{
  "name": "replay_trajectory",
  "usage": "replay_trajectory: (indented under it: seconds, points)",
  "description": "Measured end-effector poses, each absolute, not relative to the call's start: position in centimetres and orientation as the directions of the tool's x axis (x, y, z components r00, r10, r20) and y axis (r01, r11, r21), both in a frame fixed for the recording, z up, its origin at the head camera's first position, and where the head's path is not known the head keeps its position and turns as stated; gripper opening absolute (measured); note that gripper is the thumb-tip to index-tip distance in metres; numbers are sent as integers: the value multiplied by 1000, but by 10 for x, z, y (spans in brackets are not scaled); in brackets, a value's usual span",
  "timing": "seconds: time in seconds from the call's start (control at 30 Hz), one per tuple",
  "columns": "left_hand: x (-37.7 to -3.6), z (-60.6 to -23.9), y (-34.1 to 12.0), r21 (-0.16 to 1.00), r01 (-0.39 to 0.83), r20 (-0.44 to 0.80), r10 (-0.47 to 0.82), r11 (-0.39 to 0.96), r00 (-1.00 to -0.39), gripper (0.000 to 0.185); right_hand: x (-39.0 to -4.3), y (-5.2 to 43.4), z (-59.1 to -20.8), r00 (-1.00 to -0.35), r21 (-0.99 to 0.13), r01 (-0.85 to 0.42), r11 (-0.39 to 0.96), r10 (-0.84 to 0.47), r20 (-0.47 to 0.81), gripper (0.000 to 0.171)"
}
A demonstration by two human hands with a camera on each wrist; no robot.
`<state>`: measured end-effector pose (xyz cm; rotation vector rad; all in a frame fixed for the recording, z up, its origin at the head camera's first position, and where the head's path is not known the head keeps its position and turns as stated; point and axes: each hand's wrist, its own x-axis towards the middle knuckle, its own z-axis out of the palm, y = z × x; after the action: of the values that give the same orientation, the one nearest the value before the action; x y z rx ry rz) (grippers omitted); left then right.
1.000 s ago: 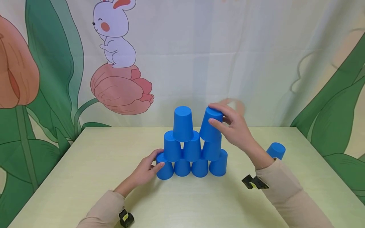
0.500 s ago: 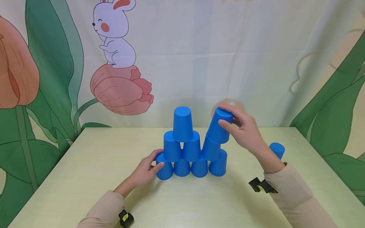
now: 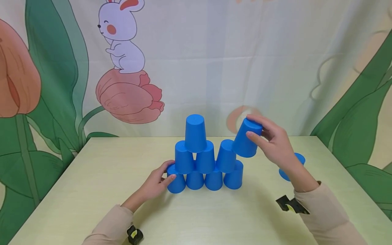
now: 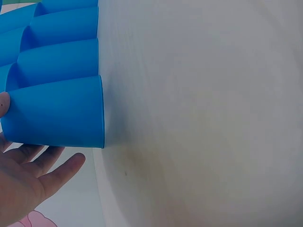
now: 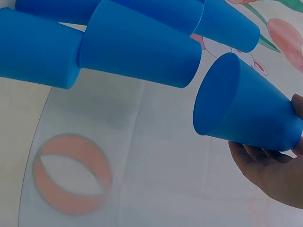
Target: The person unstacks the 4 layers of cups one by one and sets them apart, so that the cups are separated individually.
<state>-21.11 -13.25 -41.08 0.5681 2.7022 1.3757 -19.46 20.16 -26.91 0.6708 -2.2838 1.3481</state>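
1. Firstly, right hand [image 3: 275, 141]: fingers and thumb curled round the closed end of a blue plastic cup [image 3: 247, 137], mouth turned down and tilted toward the stack. The held cup is in the air, just right of the pyramid's second tier and clear of the table; the right wrist view shows its open mouth [image 5: 215, 94] facing the other cups, apart from them.
2. Left hand [image 3: 156, 182]: fingers relaxed and nearly straight, fingertips touching the side of the leftmost bottom-row blue cup [image 3: 177, 182]; the left wrist view shows the palm [image 4: 21, 182] lying open just beside that cup's wall [image 4: 54, 116].
3. Pyramid of inverted blue plastic cups [image 3: 203, 160]: four in the bottom row on the table, three in the second tier, one top cup [image 3: 195, 132] seated over the left pair of the second tier. The right second-tier cup [image 3: 226, 156] bears nothing on it.
4. Lone blue cup [image 3: 289, 168]: on the table, well right of the pyramid, partly hidden behind the right wrist.
5. Pale yellow-green table [image 3: 92, 190]: bears all cups save the held one.
6. Printed fabric backdrop [image 3: 214, 51]: white rabbit [image 3: 122, 41] on a pink tulip, green leaves at both sides.
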Motion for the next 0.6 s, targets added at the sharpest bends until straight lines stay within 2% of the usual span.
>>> replay_trajectory:
  seconds: [0.6]
  points:
    - [-210, -409, -133, 787, 306, 120, 353, 536, -928, 51, -187, 224, -275, -833, -689, -531, 493, -158, 530, 43]
